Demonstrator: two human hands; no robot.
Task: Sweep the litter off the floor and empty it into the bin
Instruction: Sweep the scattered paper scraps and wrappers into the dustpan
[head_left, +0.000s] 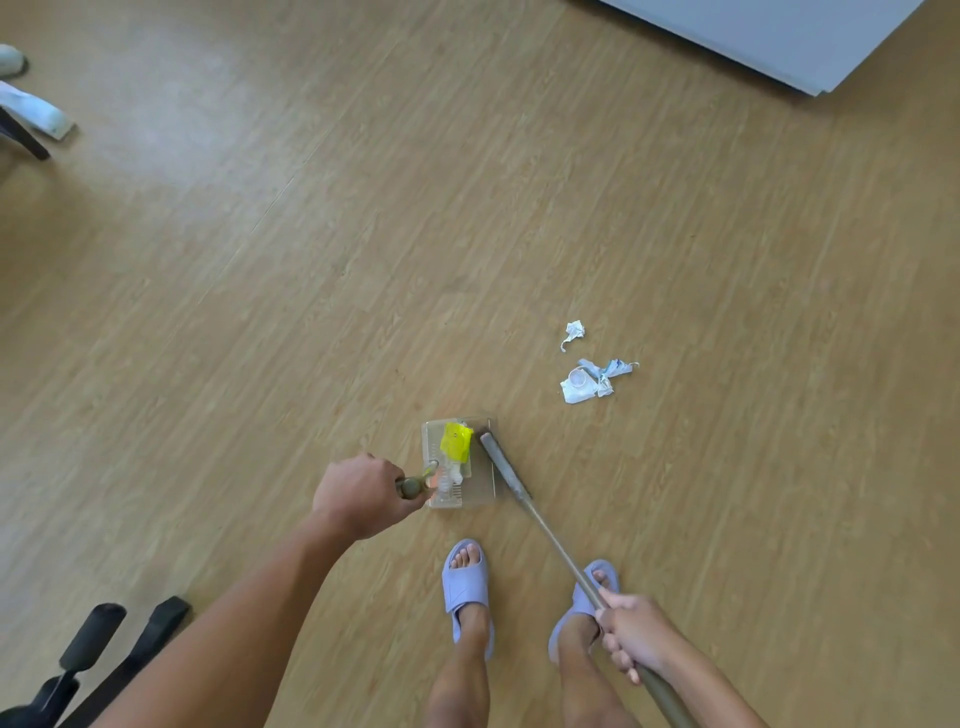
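Partly done: yellow wrapper (456, 441) lies in the clear plastic dustpan (485, 467), left hand (358, 496) gripping its handle; right hand (631, 636) clenches the long-handled broom (506, 467); white crumpled paper scraps (592, 379) remain on the wooden floor (311, 260); bin unseen

**Where Things Are**

The dustpan (460, 467) sits on the floor (311, 260) in front of my feet, with a wrapper (455, 441) in it. The broom head (503, 467) touches its right side. Two paper scraps (592, 382) lie farther right, well apart from it.
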